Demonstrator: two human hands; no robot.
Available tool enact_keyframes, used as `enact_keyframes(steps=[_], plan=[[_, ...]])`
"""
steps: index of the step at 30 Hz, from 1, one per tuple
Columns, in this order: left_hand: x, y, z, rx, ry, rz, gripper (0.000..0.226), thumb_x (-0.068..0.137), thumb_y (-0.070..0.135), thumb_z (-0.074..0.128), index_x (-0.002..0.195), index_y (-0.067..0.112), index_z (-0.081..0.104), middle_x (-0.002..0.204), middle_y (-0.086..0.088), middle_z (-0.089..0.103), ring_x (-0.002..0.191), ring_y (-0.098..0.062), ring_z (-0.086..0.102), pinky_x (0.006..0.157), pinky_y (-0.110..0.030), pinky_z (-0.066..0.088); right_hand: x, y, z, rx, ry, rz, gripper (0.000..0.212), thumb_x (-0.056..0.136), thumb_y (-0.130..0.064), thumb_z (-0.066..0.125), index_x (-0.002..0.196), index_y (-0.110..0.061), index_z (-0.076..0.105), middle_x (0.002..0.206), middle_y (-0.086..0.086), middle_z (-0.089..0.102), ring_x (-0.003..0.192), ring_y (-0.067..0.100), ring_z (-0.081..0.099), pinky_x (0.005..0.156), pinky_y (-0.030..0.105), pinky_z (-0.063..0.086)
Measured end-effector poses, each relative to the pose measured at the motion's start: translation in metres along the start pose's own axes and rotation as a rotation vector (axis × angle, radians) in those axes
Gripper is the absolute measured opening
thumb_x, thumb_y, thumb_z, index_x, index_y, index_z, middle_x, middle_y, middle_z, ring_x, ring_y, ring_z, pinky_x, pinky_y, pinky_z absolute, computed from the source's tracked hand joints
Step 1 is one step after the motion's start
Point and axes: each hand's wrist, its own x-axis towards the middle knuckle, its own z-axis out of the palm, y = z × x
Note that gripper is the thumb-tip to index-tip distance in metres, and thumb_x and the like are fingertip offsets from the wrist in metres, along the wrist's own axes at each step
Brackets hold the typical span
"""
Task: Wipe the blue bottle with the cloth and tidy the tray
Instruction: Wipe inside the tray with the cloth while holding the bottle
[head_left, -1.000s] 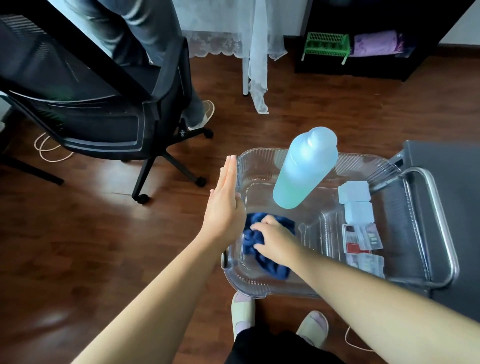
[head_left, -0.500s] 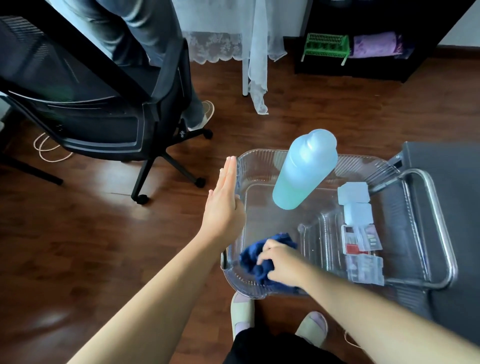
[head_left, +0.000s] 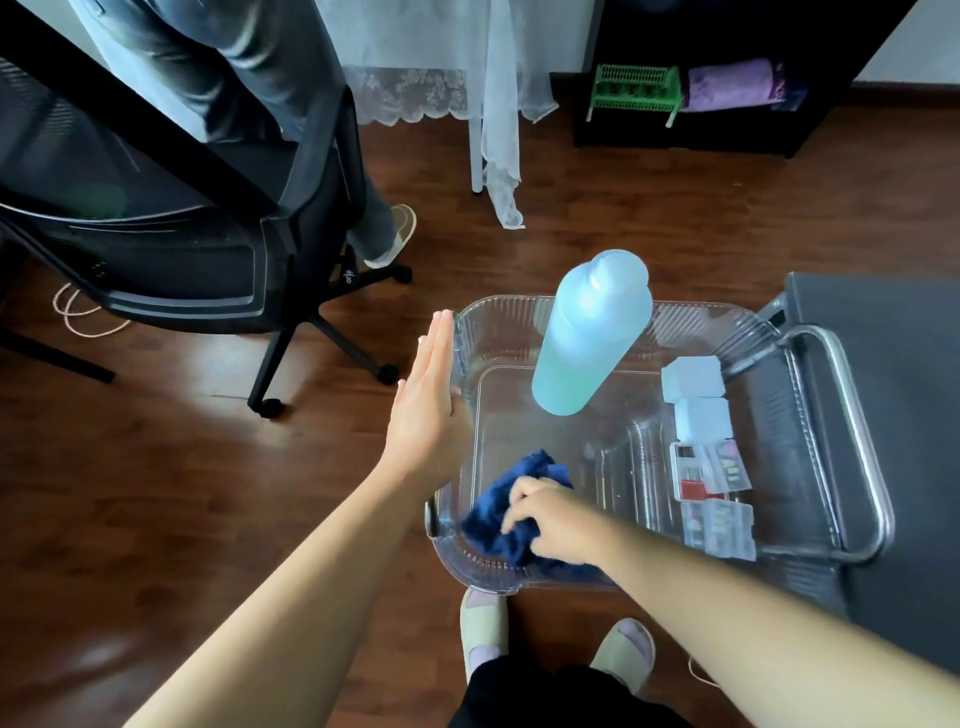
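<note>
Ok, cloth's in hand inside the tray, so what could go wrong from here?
1. The tall translucent blue bottle stands free in the clear ribbed plastic tray; a sweep of the dark blue cloth could topple it.
2. The right hand could drag the cloth into the small clear plastic boxes.

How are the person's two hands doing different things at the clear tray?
The left hand is flat and open, fingers straight, pressed against the outside of the clear tray; the right hand is curled, gripping the dark blue cloth inside it. The left holds nothing; the right holds the cloth. Neither touches the blue bottle.
</note>
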Motion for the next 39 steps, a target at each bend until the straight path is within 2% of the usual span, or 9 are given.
enact_keyframes(steps=[3,6,10,13,18,23,30,35,39], plan=[[0.0,0.002,0.0,-0.003,0.003,0.012,0.081,0.085,-0.006,0.031,0.154,0.027,0.007,0.162,0.014,0.003,0.148,-0.005,0.001,0.122,-0.046,0.009,-0.028,0.037,-0.032,-0.136,0.003,0.12,0.024,0.078,-0.01,0.051,0.086,-0.022,0.071,0.099,-0.001,0.053,0.091,0.024,0.055,0.072,0.036,0.046],[0.001,0.001,0.0,-0.009,0.008,0.009,0.081,0.085,-0.006,0.031,0.154,0.027,0.007,0.162,0.014,0.004,0.148,-0.005,0.002,0.122,-0.046,0.01,-0.021,0.049,-0.057,-0.102,0.084,0.204,0.026,0.082,-0.003,0.048,0.1,-0.007,0.066,0.087,0.003,0.046,0.084,0.022,0.049,0.063,0.02,0.036],[0.001,0.001,0.0,-0.005,0.007,0.009,0.082,0.083,-0.007,0.029,0.154,0.027,0.007,0.162,0.015,0.003,0.148,-0.004,0.001,0.122,-0.045,0.009,0.025,-0.002,-0.032,-0.098,0.187,0.138,0.036,0.085,-0.009,0.053,0.12,-0.013,0.059,0.122,0.009,0.047,0.101,0.031,0.055,0.073,0.025,0.037],[0.002,0.0,0.0,0.015,0.008,0.001,0.083,0.083,-0.008,0.029,0.154,0.028,0.005,0.162,0.015,0.002,0.148,-0.004,-0.002,0.122,-0.045,0.008,0.031,-0.037,-0.002,-0.042,0.113,0.063,0.042,0.084,-0.006,0.054,0.124,-0.017,0.057,0.129,0.007,0.045,0.109,0.03,0.05,0.081,0.03,0.038],[0.001,0.001,-0.001,0.03,0.005,0.017,0.083,0.083,-0.007,0.03,0.154,0.028,0.005,0.162,0.014,0.002,0.148,-0.006,-0.001,0.122,-0.045,0.008,-0.013,0.009,-0.021,-0.11,-0.081,0.103,0.024,0.078,-0.009,0.055,0.095,-0.017,0.07,0.104,0.01,0.065,0.089,0.032,0.064,0.064,0.033,0.045],[0.002,0.002,0.0,0.045,0.007,0.036,0.083,0.083,-0.006,0.03,0.154,0.027,0.004,0.162,0.013,0.002,0.149,-0.008,-0.002,0.122,-0.047,0.007,-0.009,0.054,-0.06,-0.16,0.213,0.309,0.032,0.082,-0.006,0.049,0.11,-0.015,0.062,0.116,0.009,0.055,0.091,0.026,0.058,0.067,0.024,0.036],[0.002,0.015,0.008,0.663,0.136,0.249,0.088,0.089,0.047,0.052,0.154,0.013,0.003,0.163,-0.002,0.002,0.15,-0.02,-0.002,0.118,-0.04,-0.005,-0.014,0.035,-0.016,-0.022,0.209,0.173,0.045,0.081,0.002,0.052,0.117,-0.024,0.059,0.123,-0.001,0.045,0.107,0.02,0.044,0.084,0.036,0.044],[0.018,0.051,0.047,0.136,-0.034,0.207,0.106,0.067,0.045,0.081,0.15,0.024,0.019,0.155,0.005,0.03,0.141,-0.011,0.027,0.108,-0.025,0.023,-0.037,0.058,-0.027,0.044,0.169,0.251,0.043,0.082,0.001,0.048,0.111,-0.027,0.064,0.121,-0.004,0.048,0.086,0.021,0.054,0.065,0.032,0.041],[0.037,0.057,0.076,-0.163,0.027,0.056,0.098,0.055,0.037,0.09,0.135,0.038,0.033,0.122,0.019,0.049,0.118,-0.011,0.047,0.09,-0.025,0.04,-0.028,0.059,-0.033,0.079,0.372,0.325,0.04,0.085,-0.009,0.056,0.123,-0.023,0.058,0.127,0.0,0.048,0.103,0.024,0.055,0.079,0.033,0.046]])
